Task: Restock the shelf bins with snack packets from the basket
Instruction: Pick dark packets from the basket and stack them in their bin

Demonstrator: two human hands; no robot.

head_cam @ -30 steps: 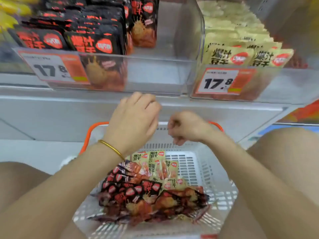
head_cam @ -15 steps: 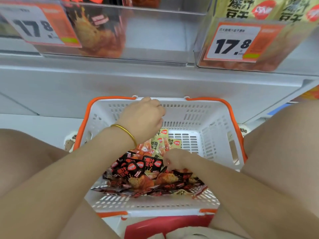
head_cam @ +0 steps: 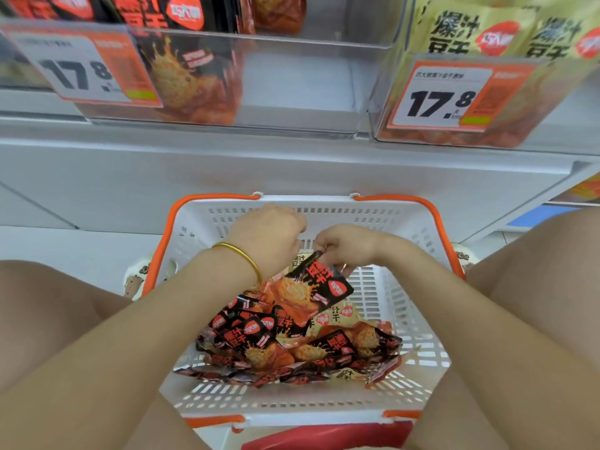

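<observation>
Head view: black snack packet pinched at its top corner by right hand, hanging tilted just above heap of packets in white basket. Left hand just beside, fingers curled under; cannot tell whether holding anything. Matching black-packet bin up and left, behind its clear front wall; yellow-packet bin to the right.

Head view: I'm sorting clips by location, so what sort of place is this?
Probably a shop aisle: clear shelf bins of snack packets carry price tags reading 17.8, and a white, orange-handled basket holds loose packets.
</observation>
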